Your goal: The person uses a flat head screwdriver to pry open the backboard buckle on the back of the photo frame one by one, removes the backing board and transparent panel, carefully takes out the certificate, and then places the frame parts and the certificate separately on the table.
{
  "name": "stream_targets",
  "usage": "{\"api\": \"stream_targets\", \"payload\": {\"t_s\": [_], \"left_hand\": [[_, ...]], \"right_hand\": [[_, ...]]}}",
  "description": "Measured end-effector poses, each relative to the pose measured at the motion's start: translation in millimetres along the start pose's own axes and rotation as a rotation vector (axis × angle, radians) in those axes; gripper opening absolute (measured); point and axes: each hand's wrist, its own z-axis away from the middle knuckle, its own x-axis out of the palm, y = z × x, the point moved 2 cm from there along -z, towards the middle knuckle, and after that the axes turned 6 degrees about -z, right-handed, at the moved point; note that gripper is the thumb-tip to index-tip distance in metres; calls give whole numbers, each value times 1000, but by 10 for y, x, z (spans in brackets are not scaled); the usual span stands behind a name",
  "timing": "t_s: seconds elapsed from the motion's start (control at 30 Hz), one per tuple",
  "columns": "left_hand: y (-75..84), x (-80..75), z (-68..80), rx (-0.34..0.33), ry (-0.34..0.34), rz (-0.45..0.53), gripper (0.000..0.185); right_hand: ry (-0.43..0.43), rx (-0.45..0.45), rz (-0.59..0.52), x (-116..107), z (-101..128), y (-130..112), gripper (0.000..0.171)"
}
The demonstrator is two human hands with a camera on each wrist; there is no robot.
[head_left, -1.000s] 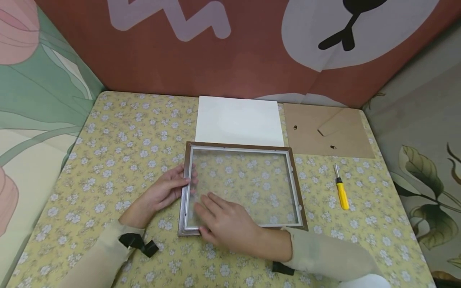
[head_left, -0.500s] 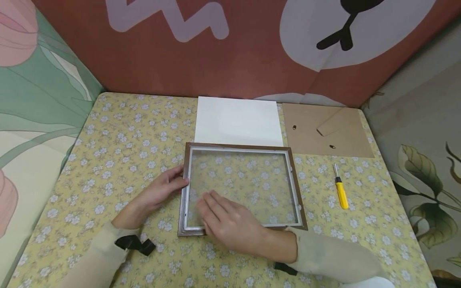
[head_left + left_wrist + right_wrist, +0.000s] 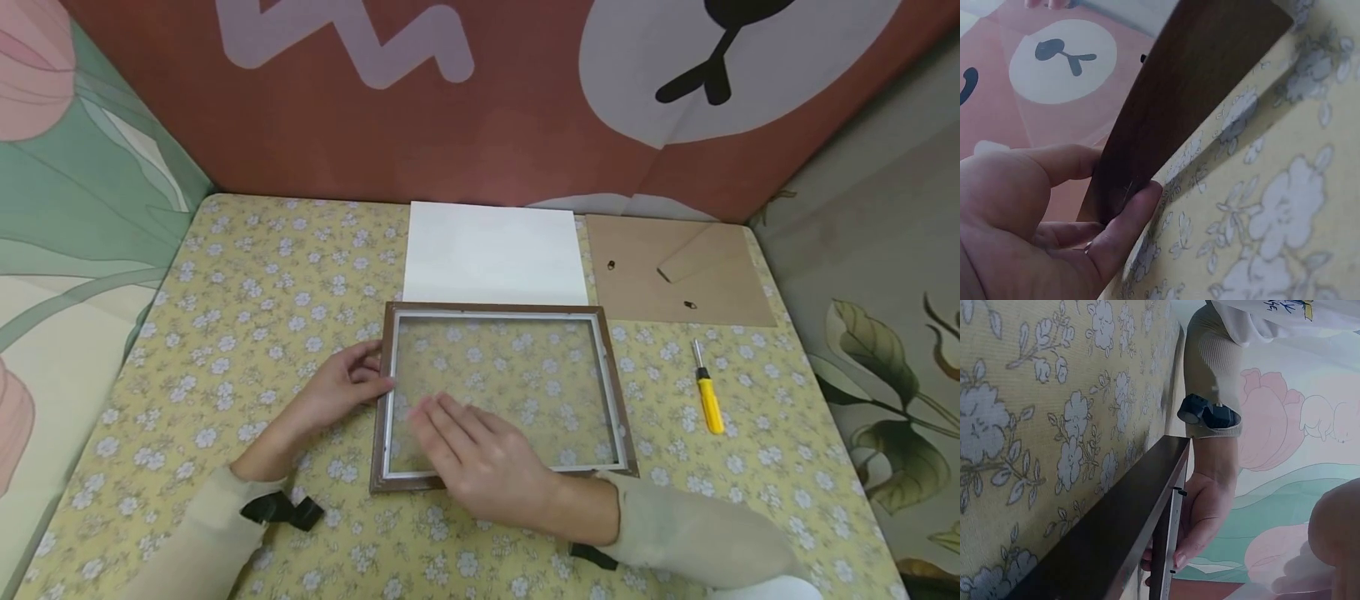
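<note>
A brown picture frame [image 3: 619, 392] with a pale inner strip and a see-through pane [image 3: 517, 375] lies in the middle of the head view. At its left side my left hand [image 3: 337, 387] grips the edge, thumb on top. The left wrist view shows the thumb and fingers of that hand [image 3: 1016, 212] around the frame's brown outer side [image 3: 1191, 75]. My right hand [image 3: 491, 458] is held with straight fingers over the pane's lower left part, its fingertips close over the surface. Small dark tabs along the inner strip show in the right wrist view, beside the frame's side [image 3: 1116, 512].
Behind the frame lies a white sheet [image 3: 491, 254]. To its right is a brown backing board [image 3: 720, 283] bearing several small dark metal pieces. A yellow-handled screwdriver [image 3: 708, 400] lies right of the frame on the flowered tablecloth [image 3: 225, 342]. Patterned walls stand around the table.
The left fingers, seen through the pane a second ago, now show outside the frame's edge. My right hand has shifted slightly, its fingers closer together. The frame's far edge sits slightly lower in view.
</note>
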Motion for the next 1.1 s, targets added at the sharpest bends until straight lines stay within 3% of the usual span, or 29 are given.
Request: {"api": "stream_targets", "payload": {"t_s": [0.3,0.67,0.9,1.0,1.1], "left_hand": [[85,22,8,-23,55,-186,73],[162,51,19,-15,83,-244,67],[186,50,22,-31,104,-381,67],[191,33,37,-27,129,-350,62],[185,-4,54,-17,162,-221,51]], "right_hand": [[49,0,40,-31,-20,4,31],[55,-22,37,-10,-27,-61,32],[37,-14,30,25,-23,-99,32],[36,-4,18,38,-20,-105,32],[35,-1,10,52,-15,-109,32]]}}
